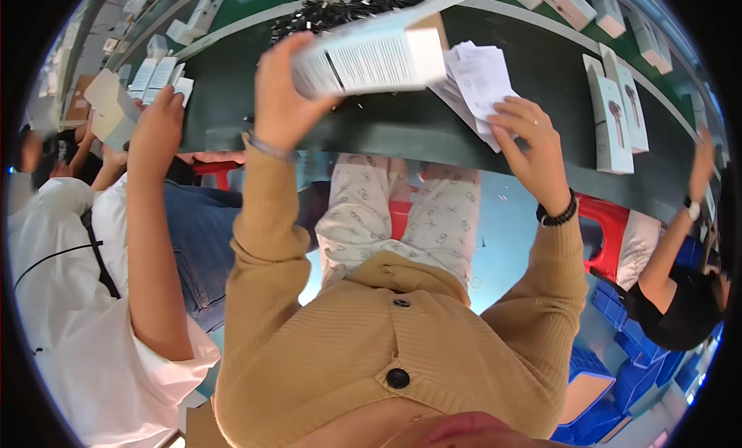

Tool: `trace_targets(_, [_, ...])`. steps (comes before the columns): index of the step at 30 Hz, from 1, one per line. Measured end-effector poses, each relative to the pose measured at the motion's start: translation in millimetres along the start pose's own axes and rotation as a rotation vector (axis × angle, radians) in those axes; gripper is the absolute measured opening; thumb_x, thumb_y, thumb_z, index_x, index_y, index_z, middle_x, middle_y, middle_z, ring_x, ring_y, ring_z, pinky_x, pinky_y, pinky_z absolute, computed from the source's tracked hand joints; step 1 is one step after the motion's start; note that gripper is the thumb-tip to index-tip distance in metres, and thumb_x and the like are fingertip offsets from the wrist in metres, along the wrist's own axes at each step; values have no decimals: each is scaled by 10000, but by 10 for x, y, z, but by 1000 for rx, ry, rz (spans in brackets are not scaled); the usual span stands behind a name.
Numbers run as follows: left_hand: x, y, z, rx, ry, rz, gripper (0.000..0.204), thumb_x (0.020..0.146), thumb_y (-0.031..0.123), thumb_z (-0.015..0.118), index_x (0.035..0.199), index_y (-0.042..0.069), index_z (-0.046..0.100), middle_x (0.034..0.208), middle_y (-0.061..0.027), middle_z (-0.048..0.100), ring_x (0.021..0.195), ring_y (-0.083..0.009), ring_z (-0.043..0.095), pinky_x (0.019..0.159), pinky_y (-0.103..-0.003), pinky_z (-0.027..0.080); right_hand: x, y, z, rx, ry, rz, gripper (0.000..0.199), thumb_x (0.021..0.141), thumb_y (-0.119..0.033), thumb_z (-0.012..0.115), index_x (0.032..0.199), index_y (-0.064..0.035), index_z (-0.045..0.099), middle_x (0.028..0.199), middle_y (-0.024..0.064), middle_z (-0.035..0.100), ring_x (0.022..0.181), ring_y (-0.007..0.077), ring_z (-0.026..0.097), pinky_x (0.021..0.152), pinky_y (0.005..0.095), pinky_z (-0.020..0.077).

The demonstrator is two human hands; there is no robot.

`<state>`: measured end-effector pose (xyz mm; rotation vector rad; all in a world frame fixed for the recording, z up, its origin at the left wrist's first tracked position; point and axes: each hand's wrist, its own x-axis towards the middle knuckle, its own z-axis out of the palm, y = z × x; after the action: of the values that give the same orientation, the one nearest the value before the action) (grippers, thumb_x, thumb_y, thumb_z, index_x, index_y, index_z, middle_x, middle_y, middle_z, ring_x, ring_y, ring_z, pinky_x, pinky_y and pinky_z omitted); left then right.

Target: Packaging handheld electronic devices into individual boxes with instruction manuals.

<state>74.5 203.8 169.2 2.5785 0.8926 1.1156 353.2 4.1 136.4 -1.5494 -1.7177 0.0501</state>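
The left hand (pixel 280 93) grips a white carton (pixel 371 56) by its near end, at 12 o'clock above the table edge. The right hand (pixel 533 143) pinches folded paper leaflets (pixel 475 81). The carton seems light and stiff; the leaflets, thin and slippery.

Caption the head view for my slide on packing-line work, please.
Seated at a dark conveyor table, the left hand lifts a white carton while the right hand takes folded leaflets.

1. Bare dark belt (pixel 371 127) at centre frame lies open between the hands.
2. Leaflet stack (pixel 475 81) and black parts pile (pixel 340 11) crowd the upper centre.
3. Standing white cartons (pixel 614 112) block the right.
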Motion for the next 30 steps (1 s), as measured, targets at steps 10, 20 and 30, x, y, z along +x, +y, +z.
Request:
trace_targets(10, [489, -133, -119, 868, 88, 332, 627, 590, 173, 784, 1171, 267, 568, 1222, -10, 508, 1212, -294, 394, 927, -600, 275, -15, -44, -5, -204, 367, 11, 86, 830, -88, 652, 901, -54, 686, 877, 90, 671, 771, 234, 630, 649, 307, 494])
trace_targets(20, [517, -75, -26, 644, 320, 381, 472, 663, 16, 611, 1074, 247, 642, 1167, -96, 466, 1289, -368, 335, 1007, -667, 178, 13, -141, -46, -179, 421, 217, 160, 839, -29, 615, 969, -70, 698, 835, 88, 684, 629, 149, 612, 537, 251, 447])
trace_targets(30, [1121, 74, -154, 731, 215, 650, 388, 700, 66, 618, 1054, 225, 622, 1064, -41, 484, 1148, -250, 456, 1019, -676, 210, -58, -53, -117, -125, 377, 200, 188, 842, 3, 586, 973, -74, 696, 860, 36, 681, 578, 79, 512, 511, 205, 388])
